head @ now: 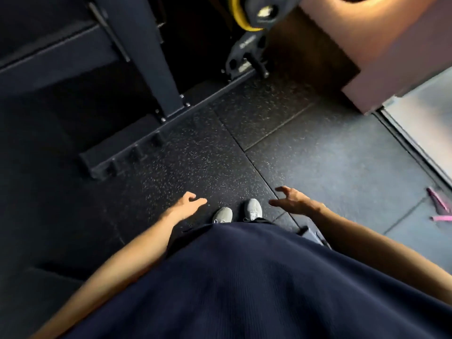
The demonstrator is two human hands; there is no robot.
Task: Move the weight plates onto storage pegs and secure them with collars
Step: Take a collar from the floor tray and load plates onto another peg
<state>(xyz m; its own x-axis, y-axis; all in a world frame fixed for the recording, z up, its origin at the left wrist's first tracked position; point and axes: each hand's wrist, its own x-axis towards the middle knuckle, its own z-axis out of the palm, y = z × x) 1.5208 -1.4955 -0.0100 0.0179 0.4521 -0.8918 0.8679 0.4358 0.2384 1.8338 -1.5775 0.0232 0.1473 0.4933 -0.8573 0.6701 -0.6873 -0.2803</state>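
Navy ribbed fabric of the person's shirt [244, 285] fills the near part of the view. Both bare forearms extend forward from it over the floor.

The left hand [188, 201] is released: fingers loosely extended, thumb apart, holding nothing. The right hand [291, 199] is likewise released, with fingers spread and slightly bent, holding nothing. The two hands are apart from each other, one on each side of the feet.

Two grey shoes [253, 209] stand side by side between the hands on the black speckled rubber floor [195, 155]. Seams divide the floor into tiles. To the right, near the edge of the view, pink objects [440, 209] lie on the floor; their kind cannot be told.

Further out, the dark steel base rail of a rack [137, 148] runs diagonally across the floor, with short stubs along its near end. An upright post [151, 57] is bolted to this rail.

At the far end, right of the post, a grey weight plate [244, 55] with grip holes sits low on a storage peg [256, 63], whose free end projects in front of it. Above it, at the top edge, a second plate with a yellow rim [242, 18] is partly in view and blurred. Whether a collar is fitted cannot be told. A light-coloured block [381, 50] stands to the right of the plates.
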